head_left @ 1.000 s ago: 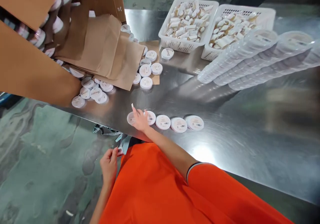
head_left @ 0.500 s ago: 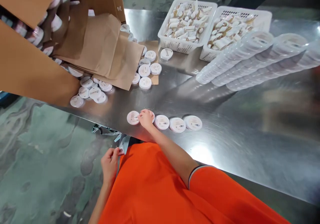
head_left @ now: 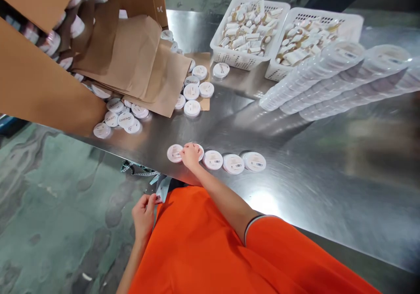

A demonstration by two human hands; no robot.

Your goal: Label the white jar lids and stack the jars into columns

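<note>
My left hand is closed in a pinch on a strip of labels at the table's front edge, beside my orange clothing. My right hand rests, fingers curled in, on a round white container in a row along the front of the table. The hand hides most of that container and whatever may be between the fingertips. To its left lies another round container, which the fingertips reach. Several more, such as the nearest one, lie to the right with small barcode labels on top.
An open cardboard box with brown paper sheets stands at left, round containers spilling around it. Two white baskets of small bottles stand at the back. Tall stacks of clear-wrapped round containers lean at right on the steel table.
The view has shifted slightly. Both hands stay nearly in place, the right still on the same container and the left still pinching the label strip.
</note>
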